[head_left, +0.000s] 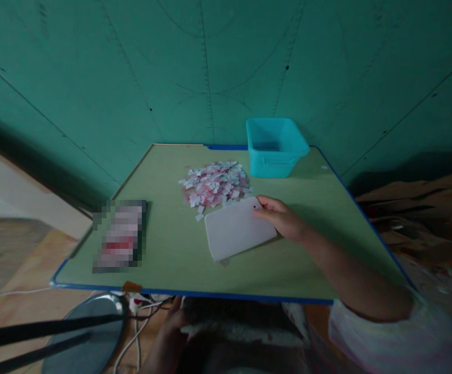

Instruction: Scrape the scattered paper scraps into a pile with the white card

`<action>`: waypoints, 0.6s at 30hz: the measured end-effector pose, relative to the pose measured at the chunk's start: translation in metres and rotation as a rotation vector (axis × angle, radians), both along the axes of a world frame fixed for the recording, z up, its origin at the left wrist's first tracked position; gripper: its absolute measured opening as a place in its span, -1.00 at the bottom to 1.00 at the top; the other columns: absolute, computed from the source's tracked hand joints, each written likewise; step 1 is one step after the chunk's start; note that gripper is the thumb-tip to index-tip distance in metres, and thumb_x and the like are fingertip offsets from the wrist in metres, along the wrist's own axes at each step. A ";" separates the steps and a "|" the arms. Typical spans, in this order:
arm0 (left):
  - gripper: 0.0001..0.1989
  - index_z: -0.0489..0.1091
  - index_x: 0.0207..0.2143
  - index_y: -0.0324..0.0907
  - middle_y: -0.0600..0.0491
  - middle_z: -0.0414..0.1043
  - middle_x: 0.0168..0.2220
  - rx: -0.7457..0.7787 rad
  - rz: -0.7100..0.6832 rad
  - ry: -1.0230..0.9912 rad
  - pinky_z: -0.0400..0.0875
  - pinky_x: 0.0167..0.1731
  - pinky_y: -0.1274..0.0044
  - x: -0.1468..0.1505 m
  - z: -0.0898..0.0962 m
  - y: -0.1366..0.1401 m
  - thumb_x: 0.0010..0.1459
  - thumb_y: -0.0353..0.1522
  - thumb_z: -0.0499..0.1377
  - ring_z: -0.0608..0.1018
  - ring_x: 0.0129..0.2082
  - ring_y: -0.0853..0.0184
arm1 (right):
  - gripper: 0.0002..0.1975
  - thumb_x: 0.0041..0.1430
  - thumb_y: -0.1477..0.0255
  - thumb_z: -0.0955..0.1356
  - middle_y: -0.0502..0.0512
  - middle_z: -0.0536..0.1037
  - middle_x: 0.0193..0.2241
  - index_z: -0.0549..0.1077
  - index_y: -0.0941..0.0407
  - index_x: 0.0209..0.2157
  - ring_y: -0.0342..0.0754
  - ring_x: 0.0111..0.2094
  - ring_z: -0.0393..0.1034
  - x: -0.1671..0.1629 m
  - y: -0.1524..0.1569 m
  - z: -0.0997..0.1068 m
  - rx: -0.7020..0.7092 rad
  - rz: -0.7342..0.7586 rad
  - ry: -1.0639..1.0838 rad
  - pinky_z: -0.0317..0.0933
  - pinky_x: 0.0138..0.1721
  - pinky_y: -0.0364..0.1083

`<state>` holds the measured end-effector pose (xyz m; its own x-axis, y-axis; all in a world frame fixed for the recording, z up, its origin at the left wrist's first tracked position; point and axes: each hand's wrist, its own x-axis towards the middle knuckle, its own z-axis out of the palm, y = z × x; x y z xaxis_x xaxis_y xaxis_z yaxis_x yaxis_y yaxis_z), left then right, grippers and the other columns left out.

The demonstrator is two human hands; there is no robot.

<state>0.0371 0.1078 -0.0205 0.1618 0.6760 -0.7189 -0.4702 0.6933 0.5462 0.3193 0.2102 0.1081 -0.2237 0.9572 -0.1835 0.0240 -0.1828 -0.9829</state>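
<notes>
My right hand [282, 215] grips the right end of a thin white board [237, 228], with the thumb on top beside a small dark hole. The board has rounded corners and is tilted slightly over the table, its far edge close to a heap of small paper pieces [218, 184], white and pink. Whether the board touches the heap or the tabletop I cannot tell. Below the table's front edge, by my lap, is my left hand [174, 322]; it is dim and blurred, and its fingers are mostly hidden.
A turquoise plastic bin [275, 163] stands at the table's back right. On the left lies a pixelated phone-like object [120, 236]. The green table [171, 259] has a blue edge and meets a green wall [226, 67]. Cables and a round metal base [89, 332] are at lower left.
</notes>
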 end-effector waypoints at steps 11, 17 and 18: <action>-0.72 0.45 -0.74 -0.06 0.12 0.50 -0.66 -0.074 -0.142 0.058 0.32 -0.59 0.44 0.005 0.001 0.001 -0.62 -0.58 0.22 0.45 -0.62 0.21 | -0.79 -0.11 0.52 0.32 -0.04 0.38 -0.46 0.24 0.15 -0.36 -0.20 -0.47 0.28 -0.004 -0.002 -0.003 -0.020 0.126 -0.039 0.16 -0.48 -0.19; -0.49 0.52 -0.39 -0.09 0.05 0.54 -0.38 0.066 -0.114 0.159 0.36 -0.31 0.44 0.003 -0.018 -0.011 -0.56 -0.55 0.18 0.41 -0.14 0.03 | -0.75 -0.13 0.53 0.34 -0.03 0.36 -0.43 0.24 0.15 -0.34 -0.21 -0.41 0.27 -0.006 -0.006 0.001 -0.008 0.120 -0.019 0.17 -0.40 -0.20; -0.47 0.51 -0.35 -0.08 0.05 0.53 -0.31 0.078 -0.112 0.172 0.36 -0.30 0.44 0.004 -0.020 -0.012 -0.54 -0.54 0.17 0.38 -0.09 0.04 | -0.74 -0.13 0.52 0.34 -0.03 0.36 -0.43 0.23 0.15 -0.33 -0.21 -0.41 0.26 -0.006 -0.006 0.001 0.000 0.113 -0.042 0.17 -0.40 -0.19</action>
